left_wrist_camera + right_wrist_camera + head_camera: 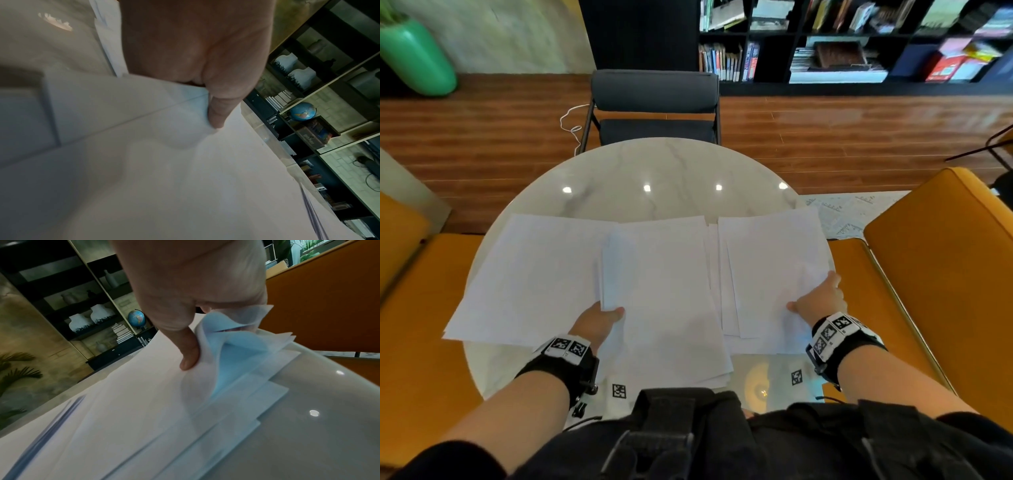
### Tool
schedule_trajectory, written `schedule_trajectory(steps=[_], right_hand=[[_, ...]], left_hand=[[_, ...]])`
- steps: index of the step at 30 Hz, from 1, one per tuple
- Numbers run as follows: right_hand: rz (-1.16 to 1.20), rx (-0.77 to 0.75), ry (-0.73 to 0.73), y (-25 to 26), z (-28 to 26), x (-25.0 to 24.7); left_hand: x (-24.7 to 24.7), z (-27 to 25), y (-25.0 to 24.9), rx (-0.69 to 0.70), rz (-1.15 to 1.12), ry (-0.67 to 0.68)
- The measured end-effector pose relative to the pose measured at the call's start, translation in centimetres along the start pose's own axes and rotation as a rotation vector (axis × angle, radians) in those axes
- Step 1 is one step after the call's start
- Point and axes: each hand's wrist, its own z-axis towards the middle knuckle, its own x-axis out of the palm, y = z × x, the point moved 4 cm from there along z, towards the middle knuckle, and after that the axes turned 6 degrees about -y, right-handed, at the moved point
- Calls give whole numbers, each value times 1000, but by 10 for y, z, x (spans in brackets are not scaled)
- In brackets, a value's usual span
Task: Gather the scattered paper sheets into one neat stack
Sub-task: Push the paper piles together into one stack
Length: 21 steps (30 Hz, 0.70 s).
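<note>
White paper sheets lie fanned over the near half of a round marble table (654, 171). A left sheet (527, 277) juts over the table's left edge. A middle pile (664, 294) overlaps it. A right pile (774, 263) sits by the right edge. My left hand (599, 320) pinches the middle pile's near left edge, thumb (218, 113) on top and fingers hidden beneath. My right hand (818, 298) grips the right pile's near right corner, thumb (189, 356) on top, and the sheets (226, 345) curl up there.
A dark chair (654, 106) stands at the table's far side. Orange seats (941, 274) flank the table on both sides. Black bookshelves (859, 41) line the back wall. A green vase (414, 54) stands at the far left on the wood floor.
</note>
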Motion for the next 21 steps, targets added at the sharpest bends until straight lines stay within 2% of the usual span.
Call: schedule_trajectory(steps=[4,7,12,18,21], right_hand=[[39,39,-18,1,-1,-2],[25,45,11,0,-1,-5],[132,118,67,-3,-7,-4],[378,52,57,0,-12,-3],[619,49,93,9,-11,-7]], left_hand=[[-2,2,0,6,10,21],[-1,4,1,6,17,29],[0,10,3,-2,4,28],[-1,12,4,2,3,47],[0,13,5,-1,-25,60]])
